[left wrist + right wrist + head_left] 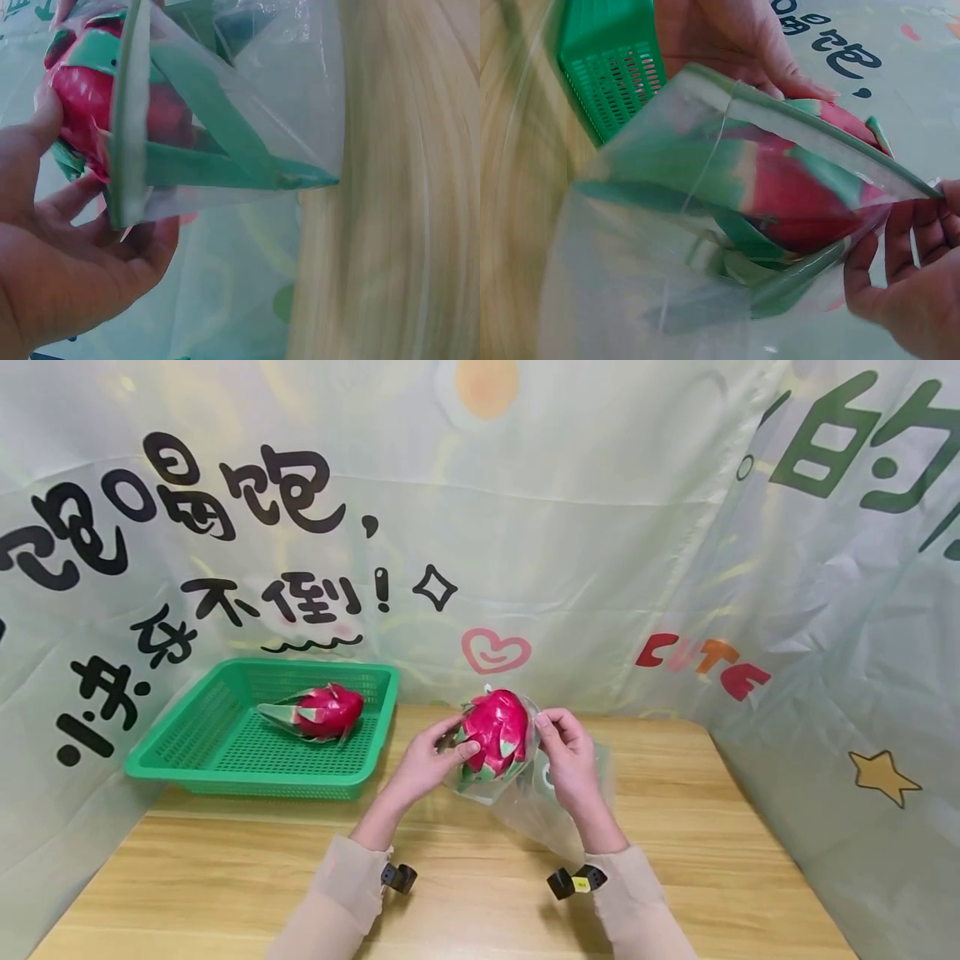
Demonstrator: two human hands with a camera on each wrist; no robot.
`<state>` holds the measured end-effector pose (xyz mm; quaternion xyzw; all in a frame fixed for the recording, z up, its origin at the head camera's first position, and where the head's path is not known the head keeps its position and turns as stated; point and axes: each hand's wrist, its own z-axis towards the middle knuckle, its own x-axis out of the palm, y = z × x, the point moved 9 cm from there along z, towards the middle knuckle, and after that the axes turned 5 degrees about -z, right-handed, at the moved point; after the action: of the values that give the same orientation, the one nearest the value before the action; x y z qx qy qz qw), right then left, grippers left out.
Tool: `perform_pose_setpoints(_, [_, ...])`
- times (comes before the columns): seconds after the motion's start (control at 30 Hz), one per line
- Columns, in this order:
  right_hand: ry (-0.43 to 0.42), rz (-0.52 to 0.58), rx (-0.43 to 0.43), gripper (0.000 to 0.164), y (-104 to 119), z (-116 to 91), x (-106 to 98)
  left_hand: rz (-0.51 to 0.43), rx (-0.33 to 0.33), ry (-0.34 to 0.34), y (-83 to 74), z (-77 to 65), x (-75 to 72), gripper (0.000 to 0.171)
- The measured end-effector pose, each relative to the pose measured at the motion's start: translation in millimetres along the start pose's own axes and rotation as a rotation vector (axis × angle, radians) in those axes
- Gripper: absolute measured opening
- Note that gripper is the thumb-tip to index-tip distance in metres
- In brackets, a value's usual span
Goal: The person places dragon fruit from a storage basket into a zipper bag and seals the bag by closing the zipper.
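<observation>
A dragon fruit (pixel 495 727), bright pink with green scales, sits partly inside a clear zip bag (pixel 528 818) above the table. My left hand (pixel 427 760) holds the fruit from its left side, thumb across its front. With the thumb and fingers of my right hand (pixel 572 752) I pinch the bag's mouth at the right. The right wrist view shows the green-edged bag mouth spread around the fruit (pixel 795 195), its long green leaf tips reaching down into the bag. Part of the fruit still shows above the rim in the left wrist view, beside the left hand (pixel 90 277).
On the left of the wooden table (pixel 465 893) stands a green plastic basket (pixel 262 787). A second dragon fruit (pixel 330 712) lies in it. Printed cloth (pixel 585 568) hangs behind the table and along its sides.
</observation>
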<state>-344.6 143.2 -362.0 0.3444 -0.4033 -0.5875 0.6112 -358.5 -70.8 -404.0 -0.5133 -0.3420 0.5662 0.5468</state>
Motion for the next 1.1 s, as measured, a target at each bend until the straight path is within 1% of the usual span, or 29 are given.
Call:
perform_pose_setpoints(0.07, [-0.022,-0.082,0.015,0.020,-1.5,0.1,-0.7,0.011,-0.010,-0.039,0.4,-2.2,-1.4,0.066])
perform_pose_setpoints(0.17, [-0.049,-0.200,0.018,0.020,-1.8,-0.1,-1.2,0.023,-0.033,-0.096,-0.8,-6.2,-2.9,0.073])
perform_pose_setpoints(0.27, [-0.085,-0.272,0.005,0.019,-0.1,-0.2,-2.4,0.038,-0.031,-0.149,-6.5,-9.3,-5.4,0.076])
perform_pose_setpoints(0.37, [-0.123,-0.299,0.005,0.019,0.7,-1.0,-5.4,0.051,0.002,-0.204,-15.8,-12.5,-10.0,0.069])
perform_pose_setpoints(0.43, [-0.140,-0.306,0.013,0.019,0.6,-1.6,-7.4,0.055,0.031,-0.241,-22.6,-15.0,-14.5,0.061])
perform_pose_setpoints(0.57, [-0.141,-0.330,0.004,0.018,2.4,-1.8,-8.2,0.070,0.077,-0.288,-34.0,-19.7,-22.7,0.053])
perform_pose_setpoints(0.67, [-0.137,-0.409,-0.070,0.017,9.9,-1.9,-7.5,0.097,0.124,-0.285,-42.2,-21.6,-24.9,0.050])
perform_pose_setpoints(0.77, [-0.139,-0.505,-0.167,0.016,20.1,-3.9,-6.7,0.135,0.189,-0.251,-50.8,-23.2,-23.1,0.049])
perform_pose_setpoints(0.83, [-0.142,-0.541,-0.207,0.015,25.1,-5.1,-6.8,0.141,0.225,-0.227,-55.2,-24.4,-21.5,0.047])
perform_pose_setpoints(0.87, [-0.139,-0.541,-0.213,0.015,26.5,-5.5,-7.0,0.139,0.235,-0.217,-56.4,-24.8,-20.8,0.046])
perform_pose_setpoints(0.93, [-0.129,-0.533,-0.204,0.015,28.4,-5.3,-7.5,0.122,0.231,-0.205,-56.8,-25.1,-20.2,0.044])
perform_pose_setpoints(1.0, [-0.115,-0.534,-0.179,0.016,29.3,-4.1,-8.4,0.119,0.217,-0.200,-56.6,-24.9,-20.0,0.044])
perform_pose_setpoints(1.1, [-0.100,-0.558,-0.115,0.016,28.2,-1.2,-13.9,0.147,0.188,-0.200,-55.1,-23.6,-20.5,0.044])
